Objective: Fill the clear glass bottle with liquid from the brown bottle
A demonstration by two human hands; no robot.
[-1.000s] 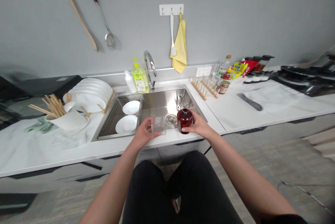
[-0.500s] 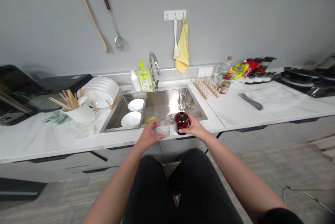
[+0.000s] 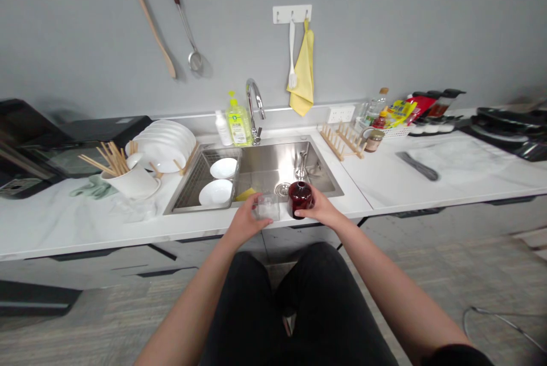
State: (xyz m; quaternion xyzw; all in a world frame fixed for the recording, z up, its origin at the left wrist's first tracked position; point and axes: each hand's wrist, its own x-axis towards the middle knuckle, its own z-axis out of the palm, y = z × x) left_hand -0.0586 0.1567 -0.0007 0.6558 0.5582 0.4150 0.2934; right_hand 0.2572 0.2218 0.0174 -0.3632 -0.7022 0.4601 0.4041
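My left hand (image 3: 247,221) is closed round a clear, boxy container (image 3: 268,207) at the front rim of the sink (image 3: 273,162). Just to its right, my right hand (image 3: 318,207) grips a dark red glass bottle (image 3: 300,199) with a short neck, fingers round its right side. The two vessels stand side by side with a narrow gap, both apparently upright. Whether their bases rest on the counter edge, I cannot tell. Behind my left hand a yellow cloth or sponge (image 3: 245,194) lies in the sink.
A wire basket with white bowls (image 3: 216,192) fills the sink's left side. Behind are the faucet (image 3: 255,109) and a green soap bottle (image 3: 239,125). White plates (image 3: 164,146) and a chopstick holder (image 3: 135,179) stand left; a wooden rack (image 3: 342,142) and jar (image 3: 373,141) stand right.
The view has shifted slightly, so the scene sits a little differently in the picture. Both hands keep their hold on the clear container and the red bottle, which stay near the sink's front rim.
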